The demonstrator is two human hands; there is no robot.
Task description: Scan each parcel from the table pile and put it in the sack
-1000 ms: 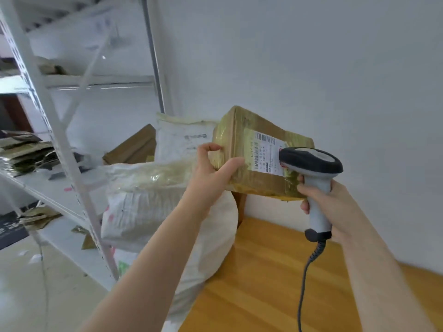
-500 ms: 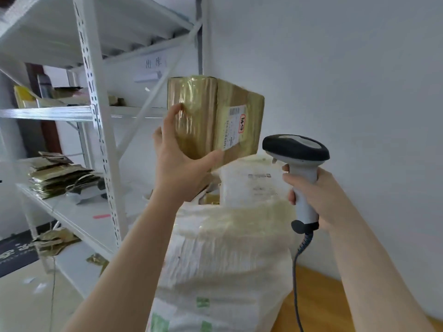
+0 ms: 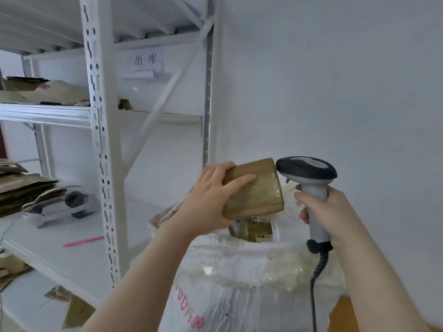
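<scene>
The left hand grips a brown, tape-wrapped parcel by its left end, with the thumb lying across the near face and the fingers curled over the top edge. The parcel is held in the air, tilted, just above the open mouth of the white woven sack. The right hand is wrapped round the pale grey handle of a barcode scanner. The scanner's dark head sits just beside the parcel's upper right corner. A black cable hangs from the base of the handle, down in front of the sack.

In the sack's mouth, under the held parcel, lies 1 labelled parcel. The sack has red print low on its front. A patch of orange-brown bench shows at the sack's lower right.

To the left stands a white metal shelf rack carrying a paper sign. On its shelves are flattened cardboard, a grey and white device and a pink pen. A plain white wall stands behind.
</scene>
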